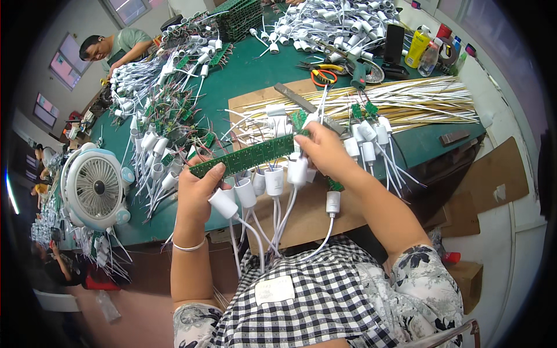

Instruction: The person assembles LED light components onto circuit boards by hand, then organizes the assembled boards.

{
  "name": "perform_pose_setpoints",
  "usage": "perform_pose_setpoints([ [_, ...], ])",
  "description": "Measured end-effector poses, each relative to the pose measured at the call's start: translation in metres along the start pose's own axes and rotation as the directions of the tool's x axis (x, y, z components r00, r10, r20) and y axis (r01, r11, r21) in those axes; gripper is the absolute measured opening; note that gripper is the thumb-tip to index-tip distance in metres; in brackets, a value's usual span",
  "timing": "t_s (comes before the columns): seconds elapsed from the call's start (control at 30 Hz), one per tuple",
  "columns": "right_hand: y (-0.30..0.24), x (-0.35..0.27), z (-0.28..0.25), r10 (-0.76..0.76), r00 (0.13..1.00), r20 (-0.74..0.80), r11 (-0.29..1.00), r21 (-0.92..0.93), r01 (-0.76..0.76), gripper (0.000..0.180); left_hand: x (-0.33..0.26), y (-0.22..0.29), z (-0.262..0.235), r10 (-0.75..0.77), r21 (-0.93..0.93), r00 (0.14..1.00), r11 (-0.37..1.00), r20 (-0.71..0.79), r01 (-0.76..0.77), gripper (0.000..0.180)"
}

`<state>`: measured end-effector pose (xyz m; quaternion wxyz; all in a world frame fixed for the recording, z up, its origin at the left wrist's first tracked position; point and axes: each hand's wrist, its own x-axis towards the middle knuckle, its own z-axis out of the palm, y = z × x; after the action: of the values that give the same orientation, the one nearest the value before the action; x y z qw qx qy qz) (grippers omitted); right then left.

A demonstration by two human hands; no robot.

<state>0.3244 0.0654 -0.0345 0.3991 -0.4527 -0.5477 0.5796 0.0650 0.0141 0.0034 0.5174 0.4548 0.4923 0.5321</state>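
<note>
A long green circuit board strip (249,155) is held up level before me. My left hand (199,188) grips its left end, thumb on the front face. At the other end my right hand (322,149) is closed with the fingers pinched; just what lies between the fingertips is partly hidden. Several white cylindrical sockets (274,181) hang below the strip by thin wires, their white cables (255,232) running down toward my apron. A small green board (299,119) shows just above my right fingertips. One separate white socket (332,202) hangs below my right hand.
A brown cardboard sheet (348,217) lies on the green table (255,64). Wired sockets (154,145) pile up at left, near a white fan (97,182). Long white and yellow strips (423,98), orange-handled pliers (324,75) and bottles (418,46) lie beyond. A co-worker (119,49) sits far left.
</note>
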Motion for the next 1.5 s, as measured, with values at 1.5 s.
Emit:
perform_pose_setpoints([
  [1.5,-0.011,-0.041,0.011,-0.818,0.441,0.37,0.28,-0.413,0.867,0.023,-0.049,-0.005,-0.035,0.707,0.362,0.561,0.435,0.43,-0.825,0.021],
])
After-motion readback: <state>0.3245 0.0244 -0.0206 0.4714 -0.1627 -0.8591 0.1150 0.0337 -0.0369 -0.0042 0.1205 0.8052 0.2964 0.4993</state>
